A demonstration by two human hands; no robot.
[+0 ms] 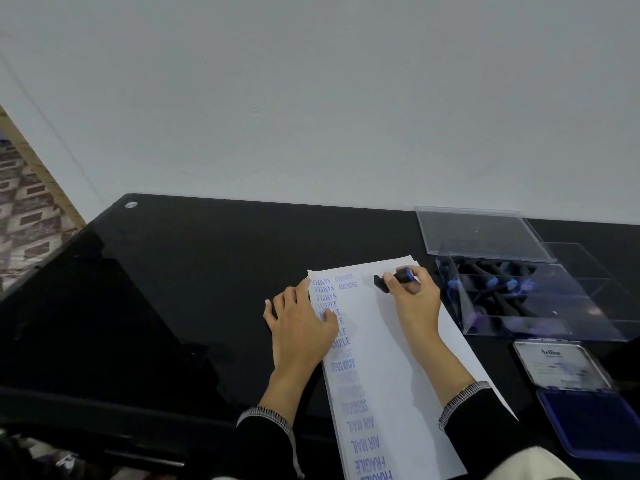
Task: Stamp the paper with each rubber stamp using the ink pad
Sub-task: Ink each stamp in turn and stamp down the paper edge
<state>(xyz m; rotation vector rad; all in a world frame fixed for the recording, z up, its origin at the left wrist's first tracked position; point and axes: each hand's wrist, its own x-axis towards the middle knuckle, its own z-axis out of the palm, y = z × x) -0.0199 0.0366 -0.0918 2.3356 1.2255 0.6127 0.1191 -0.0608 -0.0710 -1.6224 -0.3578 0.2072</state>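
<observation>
Currently: paper point(391, 358) lies on the black glass table point(173, 289), long axis running from 6 to 12 o'clock, slightly skewed. Blue prints run down its left column: SAMPLE repeated, AMENDED twice near the top, then FAX OUT, AIR MAIL, FRAGILE toward 6 o'clock; a few in between are too faint to read.

Left hand point(299, 323) lies flat on the paper's left edge, fingers straight and slightly spread, palm down, partly covering the SAMPLE prints.

Right hand point(414, 296) sits near the paper's top, at 3 o'clock from the left hand. Thumb and fingers curl round a stamp point(394, 279) with black body and blue band. Stamp is tilted, its black head pointing toward 9 o'clock, just beside the AMENDED prints. Cannot tell if the head touches the paper.

Clear box point(540, 299) at 3 o'clock from the right hand, off the paper, holds more black-and-blue stamps lying in compartments. Its clear lid point(481, 233) lies at 12 o'clock from the box, touching it.

Ink pad point(592, 417) is open at 5 o'clock from the box, blue pad exposed, its lid point(561, 365) folded back toward 12 o'clock.

Black sleeves with white stitched cuffs on both wrists.
</observation>
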